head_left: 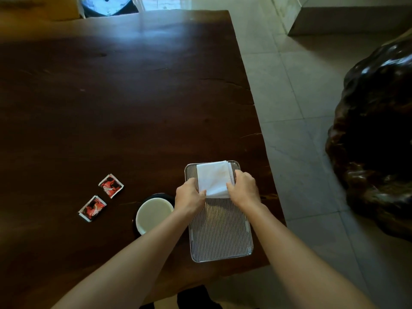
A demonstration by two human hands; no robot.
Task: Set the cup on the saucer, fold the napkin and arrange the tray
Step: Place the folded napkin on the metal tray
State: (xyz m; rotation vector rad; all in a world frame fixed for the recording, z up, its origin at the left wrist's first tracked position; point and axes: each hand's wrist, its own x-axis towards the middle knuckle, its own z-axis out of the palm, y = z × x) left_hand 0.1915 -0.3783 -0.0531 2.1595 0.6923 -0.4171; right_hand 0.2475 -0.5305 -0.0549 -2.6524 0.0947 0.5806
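Observation:
A folded white napkin [214, 178] lies on the far end of a ribbed metal tray [220, 233] near the table's right edge. My left hand [189, 196] grips the napkin's near left corner, and my right hand [244, 189] grips its near right side. Left of the tray, a white cup [152, 215] sits on a dark saucer [161, 195]; my left forearm crosses over part of both.
Two red-and-black sachets [111, 185] [92, 208] lie on the dark wooden table [111, 108] to the left of the cup. The table's right edge runs just beyond the tray, with tiled floor and a large dark carved object [379, 134] past it.

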